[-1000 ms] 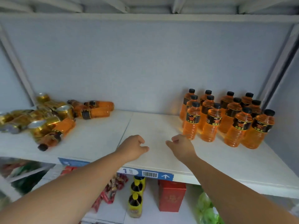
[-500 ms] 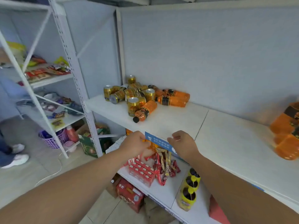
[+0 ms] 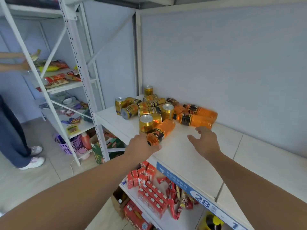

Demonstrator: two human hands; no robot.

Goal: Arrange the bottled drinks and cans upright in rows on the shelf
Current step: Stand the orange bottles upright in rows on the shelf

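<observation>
A heap of gold cans and orange bottles lies at the left end of the white shelf. Most cans are on their sides; a few stand upright, one nearest me. One orange bottle lies on its side with its black cap toward me. My left hand is at that cap end, touching the neck, fingers not wrapped round it. Two more orange bottles lie by the back wall. My right hand hovers open just in front of them, holding nothing.
A blue price strip runs along the shelf's front edge. Red cartons and snack packs fill the shelf below. Left stands another white rack with snacks, a purple basket under it, and a person beside it.
My view has swung left from the upright bottles to the heap. Both hands have moved forward from the shelf's front edge to the lying bottles; the right hand has opened.
</observation>
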